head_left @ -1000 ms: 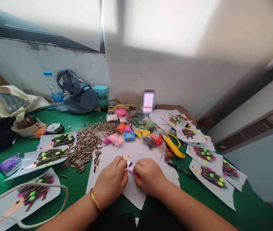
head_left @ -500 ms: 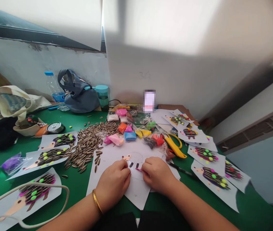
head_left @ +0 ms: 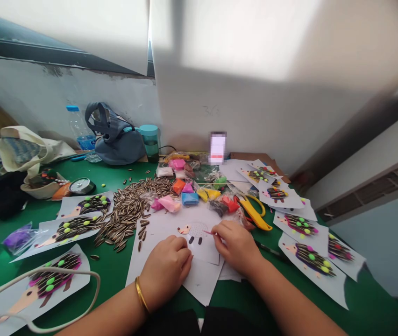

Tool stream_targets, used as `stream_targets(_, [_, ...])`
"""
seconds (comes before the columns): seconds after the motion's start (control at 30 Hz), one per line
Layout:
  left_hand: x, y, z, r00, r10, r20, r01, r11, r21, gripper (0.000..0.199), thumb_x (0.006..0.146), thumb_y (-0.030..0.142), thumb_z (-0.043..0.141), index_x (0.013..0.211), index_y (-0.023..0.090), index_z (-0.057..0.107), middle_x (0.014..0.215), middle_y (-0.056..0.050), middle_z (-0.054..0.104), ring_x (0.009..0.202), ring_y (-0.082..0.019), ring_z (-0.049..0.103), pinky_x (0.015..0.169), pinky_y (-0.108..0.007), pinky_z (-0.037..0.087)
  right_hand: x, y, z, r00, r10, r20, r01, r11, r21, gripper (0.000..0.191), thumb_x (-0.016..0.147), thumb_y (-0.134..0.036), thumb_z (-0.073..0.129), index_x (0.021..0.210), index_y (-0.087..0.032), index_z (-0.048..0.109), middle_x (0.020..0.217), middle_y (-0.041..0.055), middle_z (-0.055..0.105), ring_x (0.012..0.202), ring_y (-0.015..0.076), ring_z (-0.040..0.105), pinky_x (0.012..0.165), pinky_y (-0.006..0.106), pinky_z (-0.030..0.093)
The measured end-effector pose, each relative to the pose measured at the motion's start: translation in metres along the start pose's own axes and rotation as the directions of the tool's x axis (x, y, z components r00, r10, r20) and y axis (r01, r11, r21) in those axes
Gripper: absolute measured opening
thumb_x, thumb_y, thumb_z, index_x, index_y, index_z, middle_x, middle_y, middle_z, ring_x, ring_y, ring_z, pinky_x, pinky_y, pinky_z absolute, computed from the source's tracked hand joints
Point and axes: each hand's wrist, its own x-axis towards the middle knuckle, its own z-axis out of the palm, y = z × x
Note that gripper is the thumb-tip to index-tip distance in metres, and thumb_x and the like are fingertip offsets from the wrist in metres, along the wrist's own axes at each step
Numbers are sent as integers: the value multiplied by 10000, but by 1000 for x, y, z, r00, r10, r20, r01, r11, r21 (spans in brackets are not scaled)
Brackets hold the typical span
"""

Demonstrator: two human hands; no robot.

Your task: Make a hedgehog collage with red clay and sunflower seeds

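Observation:
A hedgehog picture on white paper (head_left: pixel 204 254) lies in front of me, with a peach clay face (head_left: pixel 185 229), a dotted body outline (head_left: pixel 198 228) and two dark clay feet. My right hand (head_left: pixel 236 247) pinches a thin pink stick (head_left: pixel 209 232), whose tip is over the right side of the dotted body. Curled at the paper's left edge is my left hand (head_left: pixel 167 266), fingers closed; whatever they may hold is hidden. Under both hands are more white sheets (head_left: pixel 143 266).
Left of the paper is a heap of striped sunflower seeds (head_left: pixel 125 219). Behind it lie bagged coloured clay (head_left: pixel 189 199) and yellow scissors (head_left: pixel 255 212). Seed-covered hedgehog pictures (head_left: pixel 304 226) lie on both sides. A white cable (head_left: pixel 97 284) loops at front left; a phone (head_left: pixel 218 148) stands against the wall.
My right hand has moved slightly up and to the right, taking the pink stick from beside the dark feet to the dotted body. My left hand has hardly moved.

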Motion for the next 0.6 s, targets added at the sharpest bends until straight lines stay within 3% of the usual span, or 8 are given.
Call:
stream_targets(0.07, [0, 1, 1, 1000, 17, -3, -17, 1000, 20, 235, 903, 183, 474, 790, 185, 680, 824, -71, 609, 786, -211, 556, 709, -379, 480, 1, 2, -2, 999, 36, -31, -37, 999, -10, 160, 904, -165, 471, 908, -177, 631, 818, 60, 627, 798, 188, 570, 726, 290, 401])
stream_targets(0.2, [-1, 5, 1, 999, 39, -1, -39, 999, 37, 207, 894, 181, 485, 783, 186, 660, 810, -69, 609, 777, -218, 553, 702, -393, 481, 2, 5, 2, 999, 43, 23, -42, 998, -38, 167, 923, -174, 462, 898, -171, 627, 850, 77, 657, 850, 209, 605, 776, 319, 449])
stream_targets(0.3, [-2, 10, 1, 997, 78, -15, -78, 997, 4, 155, 876, 174, 511, 804, 196, 647, 824, -65, 618, 789, -218, 555, 720, -395, 485, 1, 8, 10, 999, 26, 21, -25, 999, -35, 185, 929, -169, 462, 993, -170, 635, 1018, 106, 685, 1047, 236, 606, 888, 368, 456])
stream_targets(0.43, [-5, 18, 2, 984, 171, -43, -175, 981, -86, 144, 859, 184, 541, 955, 220, 642, 910, -70, 651, 893, -227, 582, 820, -413, 496, 1, 12, 20, 999, 5, 32, -5, 1000, 8, 263, 934, -150, 446, 1142, -182, 604, 1141, 110, 679, 1232, 232, 527, 968, 410, 428])
stream_targets(0.6, [-9, 22, 8, 975, 222, 9, -219, 967, -128, 325, 830, 203, 585, 1155, 213, 586, 1127, -72, 659, 1027, -254, 575, 911, -447, 488, 4, 9, 15, 999, -37, 34, 34, 996, 78, 266, 918, -125, 441, 1115, -192, 607, 1105, 102, 697, 1260, 231, 506, 989, 435, 374])
